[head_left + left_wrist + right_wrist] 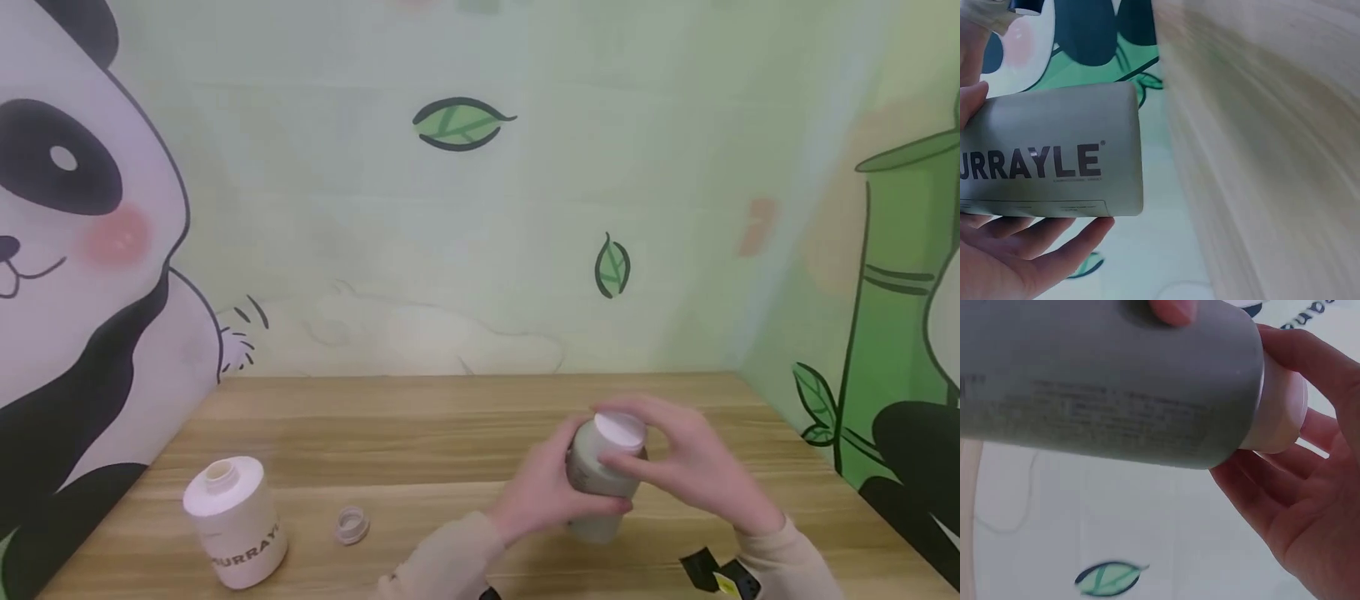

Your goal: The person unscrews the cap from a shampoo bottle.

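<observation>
A grey-green bottle (587, 527) with a pale cap (621, 430) is held a little above the right part of the table, slightly tilted. My left hand (551, 483) grips its body, the fingers and thumb around the sides. On the cap, my right hand (693, 458) has its thumb and fingers around the rim. Dark lettering ending in "URRAYLE" runs along the bottle's side in the left wrist view (1054, 150). From the right wrist, small blurred print shows on the bottle, and the cap (1282, 406) sits on its end.
At the left of the wooden table (420, 450) stands a white bottle (240, 533) with an uncovered neck. A small round, translucent cap (351, 526) lies to its right. Walls printed with pandas, leaves and bamboo border the table at the back and sides.
</observation>
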A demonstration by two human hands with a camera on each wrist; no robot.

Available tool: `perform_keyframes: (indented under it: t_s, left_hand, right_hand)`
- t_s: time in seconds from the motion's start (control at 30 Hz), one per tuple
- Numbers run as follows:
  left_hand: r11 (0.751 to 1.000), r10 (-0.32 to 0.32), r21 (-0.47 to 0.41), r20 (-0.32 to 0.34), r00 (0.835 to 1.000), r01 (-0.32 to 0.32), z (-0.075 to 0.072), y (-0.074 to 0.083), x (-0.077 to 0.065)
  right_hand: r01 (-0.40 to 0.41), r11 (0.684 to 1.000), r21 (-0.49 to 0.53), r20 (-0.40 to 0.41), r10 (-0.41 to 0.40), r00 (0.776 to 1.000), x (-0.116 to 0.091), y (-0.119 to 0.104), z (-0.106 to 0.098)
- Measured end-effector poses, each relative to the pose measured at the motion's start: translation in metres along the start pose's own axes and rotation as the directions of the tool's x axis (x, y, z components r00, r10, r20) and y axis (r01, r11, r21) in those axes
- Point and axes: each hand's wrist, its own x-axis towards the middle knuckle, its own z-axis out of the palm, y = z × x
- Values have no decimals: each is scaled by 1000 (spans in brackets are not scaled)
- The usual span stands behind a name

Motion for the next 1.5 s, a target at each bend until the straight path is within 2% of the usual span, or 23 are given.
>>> perform_keyframes:
  t_s: [0.17,0.3,0.53,0.73,0.9,0.97,1.13,1.33,1.5]
  left_hand:
    - [997,42,62,14,999,-43,-24,2,-17]
    - [993,49,104,30,998,-52,-41,-1,-33]
    - [990,59,125,35,998,-63,-62,-11,-64]
    - [986,5,169,38,999,-11,-78,-15,-89]
    - [982,-66,178,30,997,60,-89,-15,-107]
    - [982,-83,171,30,996,77,-93,-16,-112]
    - [982,-72,179,35,997,65,-99,-22,-120]
    - [979,-75,195,58,995,62,-103,-28,-125]
    - [978,-78,200,70,995,63,-105,-32,-129]
  right_hand:
    - [84,996,35,-3,-84,996,12,-13,9]
    - [165,983,82,20,-168,986,21,-21,19]
    - [182,978,106,114,-193,974,27,-41,40]
    - [221,971,94,170,-234,957,30,-59,56]
    - [276,958,81,172,-286,943,33,-68,69]
    - [309,949,63,158,-315,936,34,-70,74]
    - [355,935,0,152,-351,924,34,-72,86]
    - [369,928,-45,150,-359,921,34,-73,95]
    - [378,925,-41,129,-370,920,32,-72,102]
